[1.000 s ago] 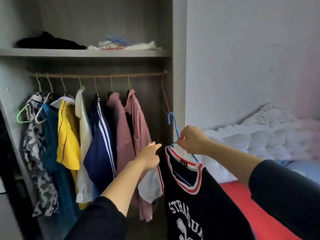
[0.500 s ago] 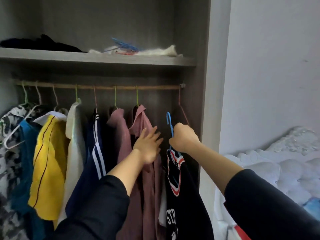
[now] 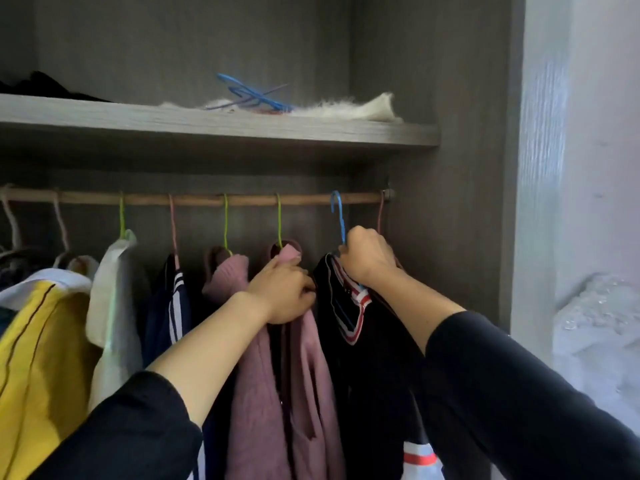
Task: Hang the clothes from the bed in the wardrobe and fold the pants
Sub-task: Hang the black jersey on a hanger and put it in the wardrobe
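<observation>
Right hand [image 3: 367, 259]: fingers curled tight round the neck of the blue hanger [image 3: 338, 216], whose hook sits at the rod [image 3: 201, 199], near its right end. The black jersey [image 3: 346, 317] hangs from that hanger inside the wardrobe. Left hand [image 3: 285, 296]: fingers gripping the pink shirt [image 3: 308, 375] just beside the jersey. Shelf [image 3: 207, 123] above.

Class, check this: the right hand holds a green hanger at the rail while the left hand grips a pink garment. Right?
No: the head view shows the hanger is blue, not green. The right hand does hold it at the rail, and the left hand grips a pink garment.
</observation>
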`<state>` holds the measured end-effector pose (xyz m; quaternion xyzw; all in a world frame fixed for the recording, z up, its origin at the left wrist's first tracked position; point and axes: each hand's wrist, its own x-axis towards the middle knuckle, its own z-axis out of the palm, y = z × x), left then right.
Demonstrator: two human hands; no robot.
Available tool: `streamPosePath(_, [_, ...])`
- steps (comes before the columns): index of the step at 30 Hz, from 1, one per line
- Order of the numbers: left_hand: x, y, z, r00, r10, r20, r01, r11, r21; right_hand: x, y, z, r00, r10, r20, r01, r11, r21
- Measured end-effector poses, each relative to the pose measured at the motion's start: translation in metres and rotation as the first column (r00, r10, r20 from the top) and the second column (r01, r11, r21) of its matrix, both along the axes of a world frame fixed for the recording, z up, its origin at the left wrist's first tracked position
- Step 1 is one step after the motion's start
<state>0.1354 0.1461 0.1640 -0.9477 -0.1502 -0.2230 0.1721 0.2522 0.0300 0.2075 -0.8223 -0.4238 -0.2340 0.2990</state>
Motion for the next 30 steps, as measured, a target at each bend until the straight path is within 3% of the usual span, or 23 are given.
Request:
streamPosePath(11, [0.025,0.053,0.047,0.955,0.126,0.269,-0.141,0.989,0.038,0.039,0.078,0.030,0.997,0.042,-0.070,-0.032,0.990,0.134])
streamPosePath(17, [0.034,0.071,0.071,0.937,0.235,0.259,-0.245,0.970,0.004,0.046,0.101,0.008,0.990,0.063,-0.127,-0.048,0.992,0.115])
streamPosePath(21, [0.034,0.076,0.071,0.927,0.261,0.268,-0.292,0.953,0.084,0.046,0.111,-0.001,0.979,0.127,-0.156,-0.106,0.985,0.140])
streamPosePath(30, [0.017,0.087,0.068,0.931,0.193,0.309,-0.224,0.972,0.066,0.038,0.115,-0.002,0.980,0.174,-0.092,-0.168,0.984,0.065])
